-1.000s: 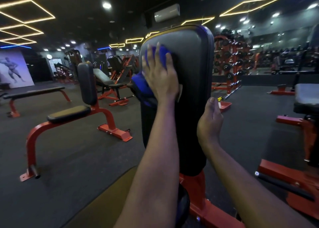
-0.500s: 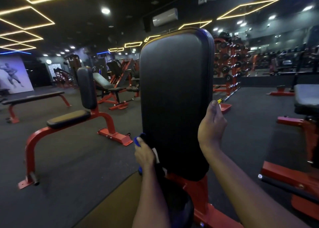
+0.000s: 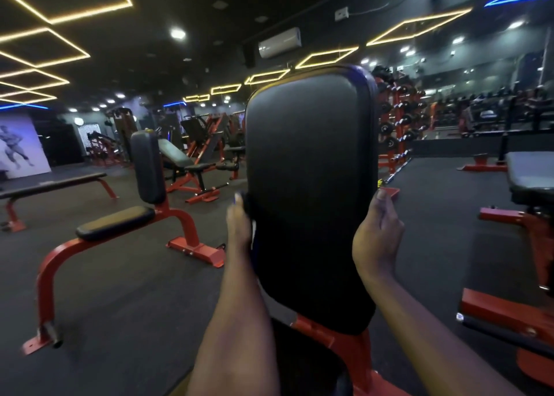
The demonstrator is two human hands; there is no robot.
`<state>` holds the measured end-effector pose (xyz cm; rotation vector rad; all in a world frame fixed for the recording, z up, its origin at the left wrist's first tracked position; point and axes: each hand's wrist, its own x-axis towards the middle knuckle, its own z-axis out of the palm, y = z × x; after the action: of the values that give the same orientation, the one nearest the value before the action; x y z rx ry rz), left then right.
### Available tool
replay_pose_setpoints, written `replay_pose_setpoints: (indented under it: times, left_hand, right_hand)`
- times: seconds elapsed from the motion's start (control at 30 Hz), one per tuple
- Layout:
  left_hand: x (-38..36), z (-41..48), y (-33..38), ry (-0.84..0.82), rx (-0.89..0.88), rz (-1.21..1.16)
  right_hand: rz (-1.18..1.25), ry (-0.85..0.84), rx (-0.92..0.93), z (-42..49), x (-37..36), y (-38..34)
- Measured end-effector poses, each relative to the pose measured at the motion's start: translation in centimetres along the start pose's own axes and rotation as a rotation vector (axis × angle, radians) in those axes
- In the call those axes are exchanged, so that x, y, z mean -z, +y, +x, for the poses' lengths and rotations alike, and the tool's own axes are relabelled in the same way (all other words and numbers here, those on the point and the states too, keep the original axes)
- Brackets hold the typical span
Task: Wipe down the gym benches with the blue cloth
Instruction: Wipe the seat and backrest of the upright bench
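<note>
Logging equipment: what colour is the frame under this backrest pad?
The frame is red, clearest in the head view.
</note>
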<state>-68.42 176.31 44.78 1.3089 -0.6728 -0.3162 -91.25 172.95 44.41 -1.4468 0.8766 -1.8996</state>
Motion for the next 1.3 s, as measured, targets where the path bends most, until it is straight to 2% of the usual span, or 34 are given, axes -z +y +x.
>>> replay_pose_setpoints:
  times: [0.1, 0.17, 0.23, 0.33, 0.4, 0.47, 0.57, 0.67, 0.9, 1.03, 1.2, 1.23, 1.3]
  left_hand:
    - [-1.1, 6.4, 4.7, 0.046, -0.093, 0.0]
    - [-1.9, 6.6, 5.8, 0.043, -0.16, -0.029]
    - [-1.3, 4.2, 2.3, 0.084, -0.126, -0.063]
    - [1.1, 2.8, -4.9, 0.068, 0.072, 0.087]
    - [1.9, 3.9, -7.4, 0.045, 0.061, 0.191]
    - [1.0, 3.7, -3.4, 0.028, -0.056, 0.279]
    - [-1.9, 5.2, 8.2, 0.1, -0.291, 0.193]
    - [-4.9, 7.2, 17.6, 0.104, -0.435, 0.257]
    - [-7.1, 4.1, 19.3, 0.075, -0.688, 0.397]
    - [-12.1, 0.7, 23.5, -0.042, -0.939, 0.743]
    - [-15.8, -6.1, 23.5, -0.239, -1.224, 1.028]
    - [-16.3, -7.6, 23.7, -0.269, -1.241, 1.091]
    - [-17.0, -8.5, 24.1, -0.352, -1.133, 1.206]
  right_hand:
    - [0.0, -0.012, -0.028, 0.2, 0.0, 0.3]
    - [0.023, -0.02, -0.038, 0.3, 0.1, 0.3]
    - [0.063, -0.031, -0.041, 0.2, 0.3, -0.3]
    - [0.121, -0.088, -0.164, 1.5, 0.4, -2.1]
    - [0.13, -0.116, -0.235, 3.2, 0.0, -3.2]
    - [0.171, -0.096, -0.228, 4.2, -0.4, -3.7]
    - [0.177, -0.087, -0.185, 3.9, -0.8, -3.4]
    - [0.169, -0.103, -0.172, 4.0, -0.7, -2.9]
    - [0.208, -0.155, -0.182, 4.0, -0.8, -2.0]
    - [0.205, -0.166, -0.211, 4.3, -1.0, -1.5]
    - [0.31, -0.173, -0.263, 4.7, -0.9, -2.0]
    - [0.342, -0.165, -0.247, 4.6, -0.4, -2.8]
    - [0.404, -0.065, -0.183, 4.7, 0.4, -4.4]
